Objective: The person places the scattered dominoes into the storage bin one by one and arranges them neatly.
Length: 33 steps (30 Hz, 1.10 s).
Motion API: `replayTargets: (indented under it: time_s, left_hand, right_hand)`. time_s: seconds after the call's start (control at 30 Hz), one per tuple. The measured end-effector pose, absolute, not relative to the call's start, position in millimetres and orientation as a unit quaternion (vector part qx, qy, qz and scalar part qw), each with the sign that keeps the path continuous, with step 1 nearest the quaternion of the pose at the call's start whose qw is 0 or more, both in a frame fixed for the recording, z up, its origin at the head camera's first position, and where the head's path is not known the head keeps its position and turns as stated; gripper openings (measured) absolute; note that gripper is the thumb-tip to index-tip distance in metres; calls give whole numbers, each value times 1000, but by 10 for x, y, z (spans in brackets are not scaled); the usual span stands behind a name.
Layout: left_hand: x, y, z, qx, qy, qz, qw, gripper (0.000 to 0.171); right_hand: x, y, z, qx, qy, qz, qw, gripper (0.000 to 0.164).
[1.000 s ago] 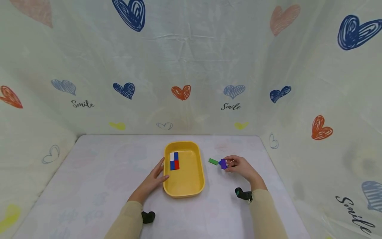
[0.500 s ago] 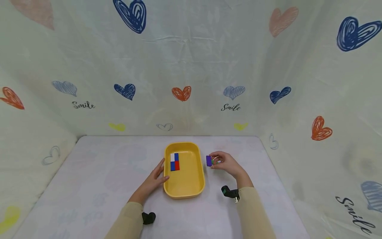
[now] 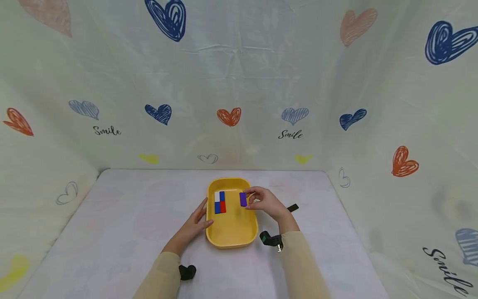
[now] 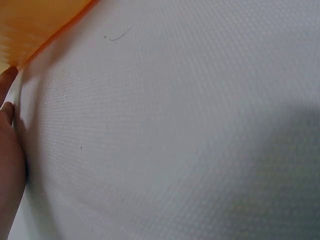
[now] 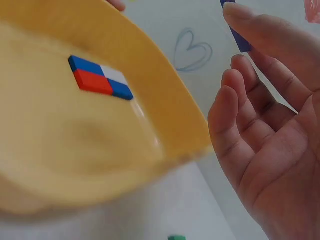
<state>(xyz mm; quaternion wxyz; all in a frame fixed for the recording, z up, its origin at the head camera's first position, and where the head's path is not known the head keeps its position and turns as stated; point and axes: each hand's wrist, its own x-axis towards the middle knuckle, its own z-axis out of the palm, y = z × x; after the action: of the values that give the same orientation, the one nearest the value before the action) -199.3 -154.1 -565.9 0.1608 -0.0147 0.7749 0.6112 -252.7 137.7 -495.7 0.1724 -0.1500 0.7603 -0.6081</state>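
A yellow tray [image 3: 231, 232] lies on the table. Inside it at the upper left sit white, blue and red tiles [image 3: 220, 202], fitted edge to edge in a small rectangle. My left hand [image 3: 192, 226] touches the tray's left side, fingers extended along the outer wall and thumb at the rim. Between thumb and index finger, my right hand [image 3: 263, 201] pinches a purple rectangular block [image 3: 243, 199] above the tray's right part. In the right wrist view the purple block [image 5: 239, 32] stands tilted at the fingertips, while the other fingers are loosely bent.
Part of a green block [image 5: 177, 237] shows at the bottom edge of the right wrist view. A pale cloth covers the table [image 3: 123, 232]. Heart-printed sheeting [image 3: 257, 141] rises behind the table and at its sides.
My right hand has carried the purple block leftward from the table's right side to above the tray, turning it on the way. The left hand stays against the tray.
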Motion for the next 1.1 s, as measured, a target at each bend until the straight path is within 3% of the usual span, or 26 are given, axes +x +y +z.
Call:
replayTargets:
  time_s: [0.53,1.1]
  left_hand:
    - [-2002,-1572,-5662,1,776,612,155,85]
    - [-1946,-1555,-5502,26,769,620,156,83]
  right_hand:
    - [-2562,843,-5055,-163,749,-604,219,43]
    - [-2592,578,-5232,-148,788,-559,210,41]
